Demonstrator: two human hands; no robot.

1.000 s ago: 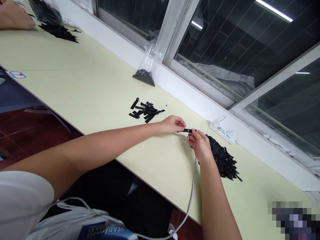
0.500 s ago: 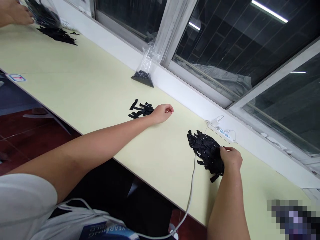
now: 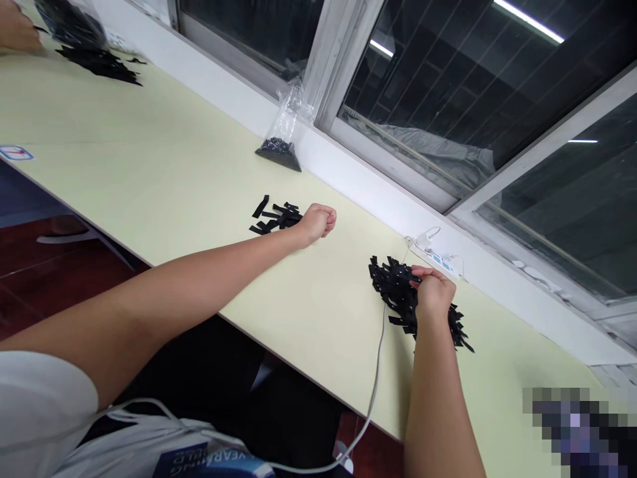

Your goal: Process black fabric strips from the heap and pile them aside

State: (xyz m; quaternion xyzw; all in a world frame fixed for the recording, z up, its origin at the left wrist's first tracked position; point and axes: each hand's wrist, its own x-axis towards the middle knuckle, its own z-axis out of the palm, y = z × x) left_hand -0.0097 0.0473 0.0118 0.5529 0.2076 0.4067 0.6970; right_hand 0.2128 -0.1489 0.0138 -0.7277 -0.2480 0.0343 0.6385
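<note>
My left hand (image 3: 318, 223) is closed in a fist just right of a small group of loose black strips (image 3: 283, 216); whatever it may hold is hidden. My right hand (image 3: 434, 289) is over a larger heap of black strips (image 3: 395, 292), several of them with small shiny spots. The thumb and forefinger of that hand are slightly apart at the heap, with black strips behind and between them. Its palm and wrist cover part of the heap.
A clear plastic bag (image 3: 281, 149) of black pieces stands by the wall. Beyond it are more black strips (image 3: 102, 64), a dark bag (image 3: 72, 23) and another person's hand (image 3: 17, 30). A white cable (image 3: 377, 378) crosses the table (image 3: 308, 299) near a power strip (image 3: 440, 261).
My right hand has shifted left across the large heap, uncovering strips on its right side. The fingers of my left hand have curled more tightly into a fist.
</note>
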